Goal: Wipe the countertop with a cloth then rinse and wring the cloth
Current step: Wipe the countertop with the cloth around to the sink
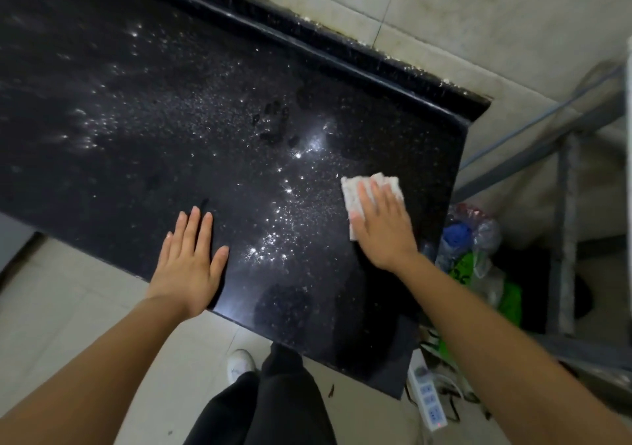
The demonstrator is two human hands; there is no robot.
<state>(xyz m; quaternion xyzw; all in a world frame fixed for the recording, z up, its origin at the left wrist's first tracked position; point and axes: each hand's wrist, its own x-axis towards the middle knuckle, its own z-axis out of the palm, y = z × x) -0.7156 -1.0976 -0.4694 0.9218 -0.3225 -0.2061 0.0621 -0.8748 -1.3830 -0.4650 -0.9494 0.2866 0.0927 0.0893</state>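
the right hand point(383, 230) lies flat, fingers straight, pressing the white cloth point(350, 196) onto the black countertop point(164, 119) near its 3 o'clock edge; i'd say the palm's weight does the wiping, not a pinch. the left hand point(191, 263), spread wide and holding nothing, rests at the 7 o'clock edge, likely as a brace. droplets glint mid-counter, so wiping looks unfinished.
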